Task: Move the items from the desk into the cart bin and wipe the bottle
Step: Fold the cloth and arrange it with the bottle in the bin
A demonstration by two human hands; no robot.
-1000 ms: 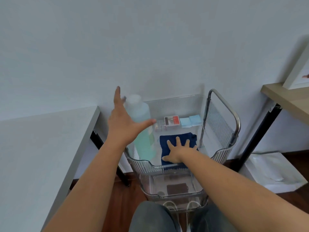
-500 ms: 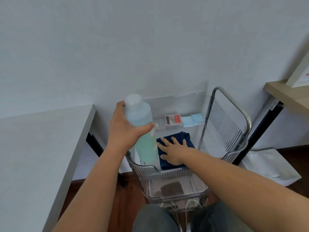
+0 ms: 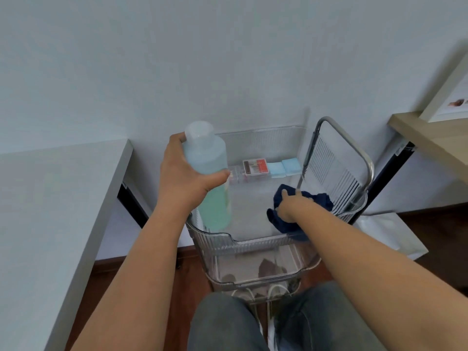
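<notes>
At the centre of the head view stands a clear plastic cart bin (image 3: 228, 243), pushed against a pale wall, with a metal handle frame (image 3: 336, 160) rising on its right side. The left hand (image 3: 187, 178) is wrapped around the upper body of a translucent bottle (image 3: 210, 178) of blue-green liquid, which stands upright at the bin's left edge; whether its base rests on the bin floor cannot be told. The right hand (image 3: 288, 206) is closed on a bunched dark blue cloth (image 3: 319, 198) inside the bin, at the right, just beside the handle frame. Along the bin's far wall lie a small red and white box (image 3: 254, 167) and two pale blue pads (image 3: 283, 167). A grey counter (image 3: 50, 198) fills the left of the frame. A lower bin (image 3: 253, 272) sits beneath. A wooden shelf (image 3: 430, 138) crosses the upper right.
</notes>
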